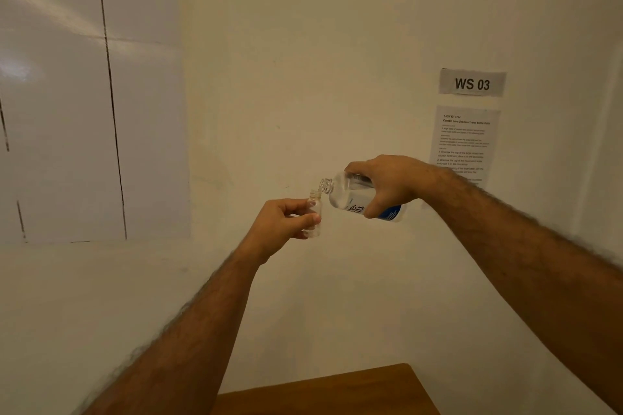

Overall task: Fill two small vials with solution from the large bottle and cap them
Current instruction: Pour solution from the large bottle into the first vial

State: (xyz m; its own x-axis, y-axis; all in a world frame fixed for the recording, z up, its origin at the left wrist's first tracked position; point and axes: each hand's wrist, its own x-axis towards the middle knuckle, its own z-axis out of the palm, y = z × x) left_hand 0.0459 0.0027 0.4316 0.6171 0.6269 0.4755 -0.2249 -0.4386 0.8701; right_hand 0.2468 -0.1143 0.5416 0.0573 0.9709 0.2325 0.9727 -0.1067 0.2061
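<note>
My left hand (281, 224) grips a small clear vial (314, 216) upright in the air, uncapped, its threaded mouth at the top. My right hand (387, 184) holds the large clear bottle (350, 195), which has a white and blue label. The bottle is tilted on its side with its open neck pointing left, right above the vial's mouth. Clear liquid shows inside the bottle. Both are held up in front of a white wall. The second vial and the caps are out of sight.
A corner of a brown wooden table (337, 391) shows at the bottom edge. On the wall to the right hang a "WS 03" sign (472, 82) and a printed instruction sheet (463, 141). White panels (84, 111) cover the wall on the left.
</note>
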